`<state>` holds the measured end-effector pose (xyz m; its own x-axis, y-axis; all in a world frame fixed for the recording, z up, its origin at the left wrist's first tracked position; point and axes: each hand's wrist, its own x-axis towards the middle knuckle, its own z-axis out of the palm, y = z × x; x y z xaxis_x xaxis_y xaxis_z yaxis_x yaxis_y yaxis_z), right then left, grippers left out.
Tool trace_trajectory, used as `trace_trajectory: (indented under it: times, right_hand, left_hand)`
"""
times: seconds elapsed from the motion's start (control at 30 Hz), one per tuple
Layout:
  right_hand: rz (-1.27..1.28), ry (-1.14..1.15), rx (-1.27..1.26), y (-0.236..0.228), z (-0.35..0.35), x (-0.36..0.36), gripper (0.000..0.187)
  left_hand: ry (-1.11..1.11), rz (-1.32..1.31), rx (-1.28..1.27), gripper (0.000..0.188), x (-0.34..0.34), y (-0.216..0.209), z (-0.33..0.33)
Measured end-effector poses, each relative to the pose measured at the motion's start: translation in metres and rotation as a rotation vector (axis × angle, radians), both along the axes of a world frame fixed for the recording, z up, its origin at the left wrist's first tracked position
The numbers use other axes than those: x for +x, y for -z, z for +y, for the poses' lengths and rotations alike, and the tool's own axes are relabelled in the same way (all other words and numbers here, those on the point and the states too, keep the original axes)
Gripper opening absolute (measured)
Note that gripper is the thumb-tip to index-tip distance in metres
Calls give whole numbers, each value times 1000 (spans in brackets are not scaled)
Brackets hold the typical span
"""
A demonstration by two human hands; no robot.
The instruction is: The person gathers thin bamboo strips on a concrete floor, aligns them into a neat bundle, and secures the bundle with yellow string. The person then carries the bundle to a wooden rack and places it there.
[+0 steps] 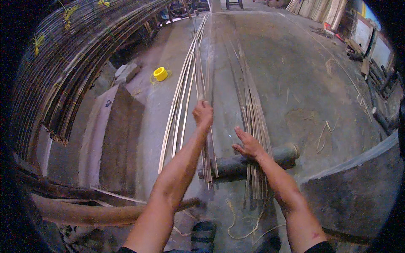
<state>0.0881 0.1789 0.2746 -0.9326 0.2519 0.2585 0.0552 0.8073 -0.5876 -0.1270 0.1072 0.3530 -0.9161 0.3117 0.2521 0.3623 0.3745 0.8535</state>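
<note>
My left hand [203, 113] is closed around several long thin bamboo strips [207, 156], which run away from me along the floor. Their near ends rest over a dark round log [232, 167] lying crosswise. To the left, paler strips [174, 118] fan out on the floor. My right hand [248, 144] is open, its thumb and fingers apart, with nothing between them. It hovers just above the log, beside a second bundle of darker strips [254, 111] that also lies across the log.
A yellow roll of twine [160, 74] sits on the floor at left. Long tied bundles of dark strips [84, 63] are stacked at far left, above a concrete block [112, 135]. A curved wooden beam [93, 213] lies near left. Poles and boards [371, 46] line the right side.
</note>
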Motion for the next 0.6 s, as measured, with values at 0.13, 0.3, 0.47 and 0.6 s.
trace_trajectory:
  times: [0.13, 0.3, 0.47, 0.6]
  right_hand:
    - [4, 8, -1, -6, -2, 2, 70]
    - [4, 36, 34, 2, 5, 7, 72]
    - [16, 25, 27, -2, 1, 3, 74]
    - [-25, 39, 9, -8, -1, 7, 75]
  left_hand:
    - [-51, 114, -195, 33, -55, -4, -35]
    - [-125, 190, -264, 34, -77, -39, -55]
    - [-170, 317, -473, 36, -108, -15, -109]
    - [-187, 85, -539, 37, -99, 8, -130]
